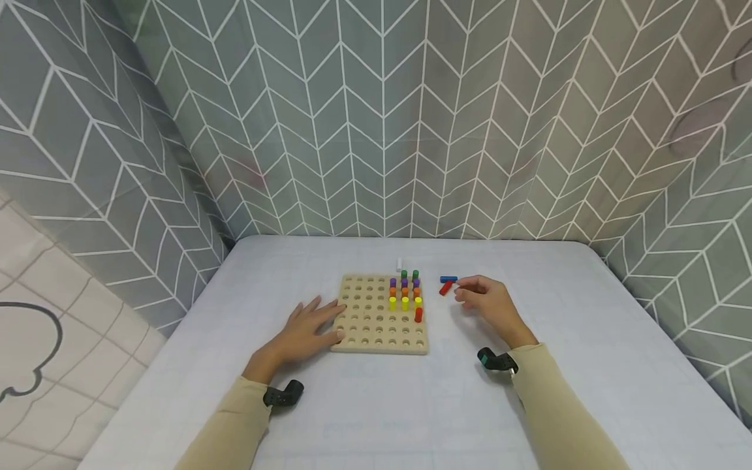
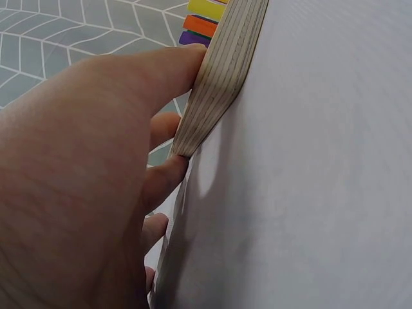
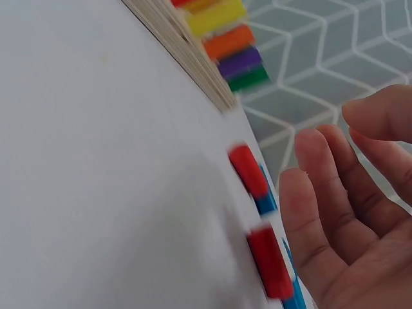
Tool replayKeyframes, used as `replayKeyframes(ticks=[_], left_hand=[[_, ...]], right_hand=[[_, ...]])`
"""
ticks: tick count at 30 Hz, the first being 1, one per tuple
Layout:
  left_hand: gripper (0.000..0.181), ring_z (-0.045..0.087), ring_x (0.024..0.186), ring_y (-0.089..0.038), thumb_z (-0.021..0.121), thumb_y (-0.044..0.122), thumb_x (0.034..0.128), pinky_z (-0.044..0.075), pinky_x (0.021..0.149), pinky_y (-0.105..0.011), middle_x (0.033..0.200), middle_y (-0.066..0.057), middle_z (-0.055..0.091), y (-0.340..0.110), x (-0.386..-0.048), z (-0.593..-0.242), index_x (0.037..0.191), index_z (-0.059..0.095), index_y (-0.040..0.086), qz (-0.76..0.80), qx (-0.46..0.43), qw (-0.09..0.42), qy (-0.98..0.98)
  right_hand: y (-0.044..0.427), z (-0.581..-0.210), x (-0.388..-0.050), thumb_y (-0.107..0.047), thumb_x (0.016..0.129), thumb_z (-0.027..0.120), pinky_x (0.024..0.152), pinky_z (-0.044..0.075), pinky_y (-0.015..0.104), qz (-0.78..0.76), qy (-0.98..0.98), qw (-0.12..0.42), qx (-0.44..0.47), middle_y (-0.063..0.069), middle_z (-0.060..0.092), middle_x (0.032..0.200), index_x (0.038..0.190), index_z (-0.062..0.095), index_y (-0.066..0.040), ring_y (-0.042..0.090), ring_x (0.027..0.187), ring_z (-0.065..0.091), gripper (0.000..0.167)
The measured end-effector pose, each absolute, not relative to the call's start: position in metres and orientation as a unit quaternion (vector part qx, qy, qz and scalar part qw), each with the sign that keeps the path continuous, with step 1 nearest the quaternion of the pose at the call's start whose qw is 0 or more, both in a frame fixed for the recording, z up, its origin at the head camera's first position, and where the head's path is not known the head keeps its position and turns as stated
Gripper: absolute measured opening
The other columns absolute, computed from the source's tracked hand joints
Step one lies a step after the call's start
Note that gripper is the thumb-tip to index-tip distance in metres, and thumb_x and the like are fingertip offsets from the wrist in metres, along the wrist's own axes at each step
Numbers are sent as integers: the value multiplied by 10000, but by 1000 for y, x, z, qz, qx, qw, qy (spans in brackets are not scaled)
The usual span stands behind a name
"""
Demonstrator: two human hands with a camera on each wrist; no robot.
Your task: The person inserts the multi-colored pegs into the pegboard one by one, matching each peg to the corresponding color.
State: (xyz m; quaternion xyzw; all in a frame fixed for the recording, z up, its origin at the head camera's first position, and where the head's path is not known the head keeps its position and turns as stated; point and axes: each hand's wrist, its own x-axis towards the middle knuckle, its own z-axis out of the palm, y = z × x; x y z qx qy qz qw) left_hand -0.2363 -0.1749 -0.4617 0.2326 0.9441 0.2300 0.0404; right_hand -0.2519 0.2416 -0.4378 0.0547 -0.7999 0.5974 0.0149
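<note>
A square wooden pegboard (image 1: 376,333) lies on the table, its right columns holding yellow pegs (image 1: 405,303), orange, purple and green ones. One red peg (image 1: 418,315) stands upright at the board's right edge. My left hand (image 1: 305,331) rests with spread fingers against the board's left side, thumb and index finger touching it; its thumb (image 2: 170,71) presses the wooden edge in the left wrist view. To the right of the board, my right hand (image 1: 487,307) hovers beside loose pegs, fingers loosely bent and apart, holding nothing. Two red pegs (image 3: 270,262) lie near blue pegs (image 3: 266,205) below its fingers.
A white peg (image 1: 399,264) is just behind the board. The white-covered table (image 1: 282,267) ends at a grey patterned curtain (image 1: 364,130), which also hangs along both sides. Several holes at the board's left and front hold no pegs.
</note>
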Motion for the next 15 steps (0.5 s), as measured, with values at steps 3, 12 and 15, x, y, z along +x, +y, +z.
replayKeyframes(ticks=[3, 12, 15], left_hand=[[678, 89, 1529, -330, 535, 594, 971, -18, 1202, -580, 1618, -2, 317, -175, -235, -461, 1544, 424, 248, 230, 233, 41, 944], [681, 93, 1529, -326, 530, 605, 967, -16, 1204, -576, 1618, 11, 315, -175, -235, -460, 1543, 425, 257, 228, 232, 39, 945], [683, 93, 1529, -324, 528, 610, 966, -13, 1204, -576, 1619, 14, 313, -175, -235, -460, 1544, 424, 261, 227, 231, 40, 945]], right_hand=[[256, -438, -254, -193, 965, 698, 820, 590, 288, 602, -797, 28, 40, 245, 663, 1151, 1269, 595, 87, 238, 952, 699, 425], [283, -443, -254, -292, 988, 668, 830, 586, 281, 578, -815, 32, -21, 196, 640, 1236, 1297, 612, -1, 251, 1049, 664, 428], [286, -444, -254, -311, 987, 669, 837, 581, 271, 583, -811, 38, -30, 188, 638, 1252, 1306, 610, -3, 241, 1068, 662, 447]])
